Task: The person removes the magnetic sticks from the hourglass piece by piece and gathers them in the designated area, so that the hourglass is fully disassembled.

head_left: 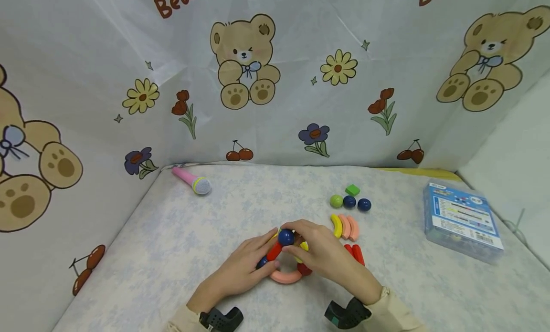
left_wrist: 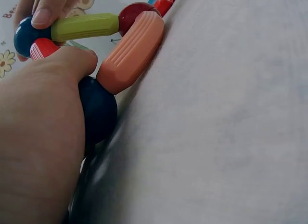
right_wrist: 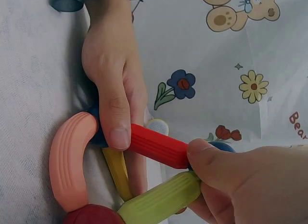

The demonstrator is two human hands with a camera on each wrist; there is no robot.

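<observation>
Both hands hold a frame of joined toy building rods and balls above the table. My left hand (head_left: 240, 270) grips the red rod (right_wrist: 159, 146) at its end beside the lower blue ball (left_wrist: 98, 108), thumb across the joint. The right hand (head_left: 320, 248) pinches the upper blue ball (head_left: 286, 237), where the red rod and a yellow-green rod (right_wrist: 161, 197) meet. A curved pink piece (head_left: 285, 277) runs from the lower blue ball to a dark red ball (head_left: 304, 269). A yellow rod (right_wrist: 115, 171) shows behind, partly hidden by the left hand.
Loose balls, including a green ball (head_left: 336, 201), a green block (head_left: 353, 190), curved pieces (head_left: 345, 227) and red rods (head_left: 357, 254) lie right of the hands. A clear box (head_left: 464, 222) with a blue label stands far right; a pink toy microphone (head_left: 191, 180) lies back left.
</observation>
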